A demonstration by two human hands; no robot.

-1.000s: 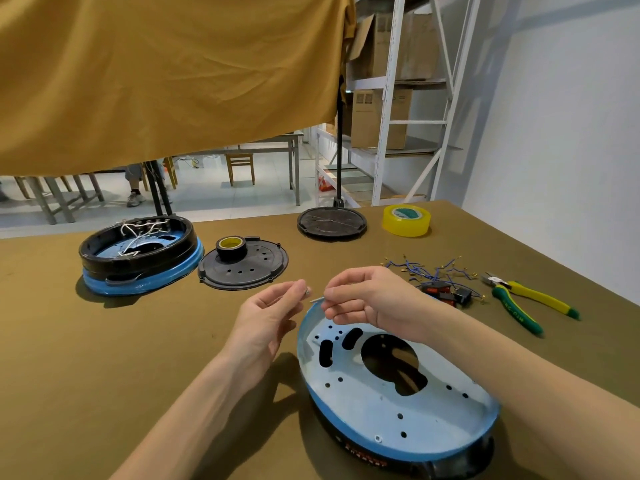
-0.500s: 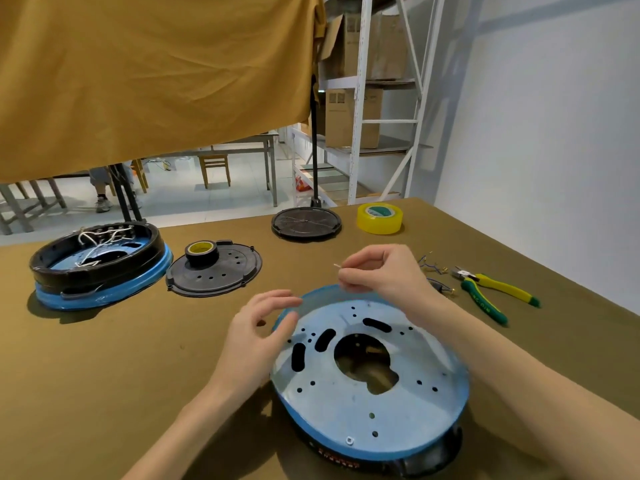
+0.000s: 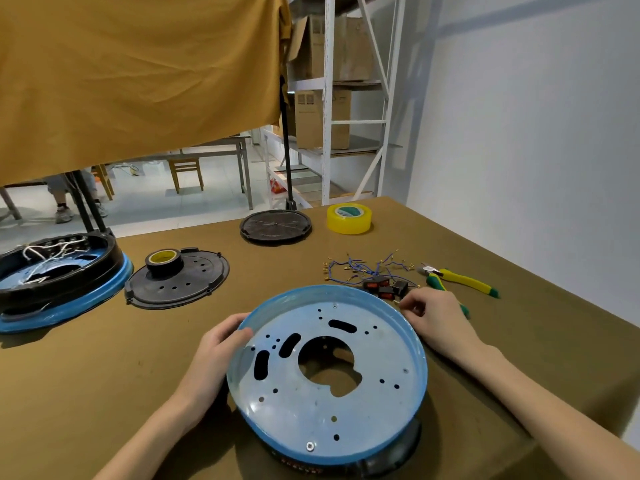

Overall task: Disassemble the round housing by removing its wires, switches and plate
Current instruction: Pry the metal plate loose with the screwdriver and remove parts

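The round housing [image 3: 325, 386] lies in front of me, tilted, showing its pale blue plate with slots and a large centre hole above a black base. My left hand [image 3: 214, 351] grips its left rim, fingers curled over the edge. My right hand [image 3: 433, 320] rests on the table just past the right rim, fingers curled, and seems to pinch a small brass terminal at its fingertips. Right behind that hand lie the removed black switches with red rockers [image 3: 388, 287] and a tangle of blue wires [image 3: 367, 268].
A second housing with white wires [image 3: 59, 275] sits far left, beside a black plate [image 3: 180, 278] carrying a tape roll. A black round cover [image 3: 275, 226] and yellow tape [image 3: 349, 218] lie at the back. Green-yellow pliers [image 3: 460, 282] lie right of the wires.
My right hand came down from above the housing to the table by the switches. My left hand moved onto the housing's left rim and gripped it. The view shifted left.
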